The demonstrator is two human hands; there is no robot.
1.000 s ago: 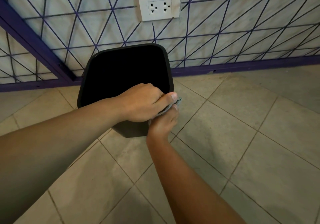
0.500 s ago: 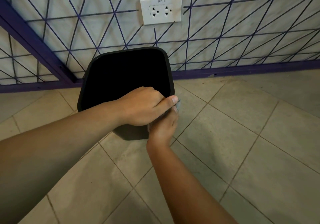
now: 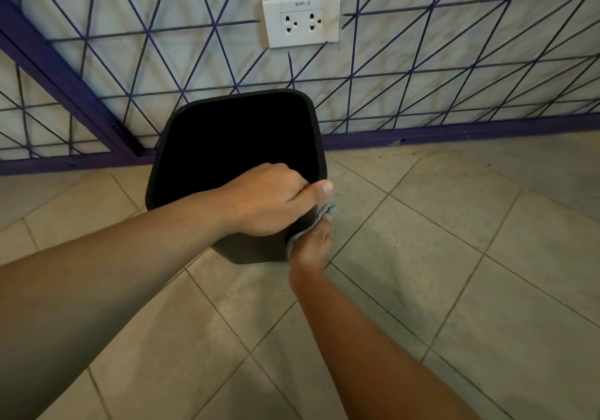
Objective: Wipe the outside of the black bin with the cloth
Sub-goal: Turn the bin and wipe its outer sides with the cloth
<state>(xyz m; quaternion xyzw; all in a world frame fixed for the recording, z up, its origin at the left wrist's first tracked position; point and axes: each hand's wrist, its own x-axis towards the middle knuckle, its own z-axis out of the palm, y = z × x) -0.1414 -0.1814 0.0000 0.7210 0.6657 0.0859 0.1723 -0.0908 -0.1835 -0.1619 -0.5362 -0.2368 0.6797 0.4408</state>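
A black bin (image 3: pixel 181 160) with an open top stands on the tiled floor by the wall. My left hand (image 3: pixel 269 202) grips its near right rim, fingers curled inside and thumb along the outside edge. Just below, my right hand (image 3: pixel 311 241) presses a grey cloth (image 3: pixel 326 210) against the bin's near right corner. Only the cloth's edges show, above and to the left of the hand. The bin's lower near side is mostly hidden by my left arm.
A white wall with a purple grid pattern rises right behind the bin, carrying a white double socket (image 3: pixel 302 20). A purple skirting strip (image 3: pixel 454 132) runs along the floor edge. Beige floor tiles (image 3: pixel 422 257) spread to the right and front.
My right hand has slid the cloth a little lower on the bin's corner, showing more grey fabric. My left hand keeps its hold on the rim.
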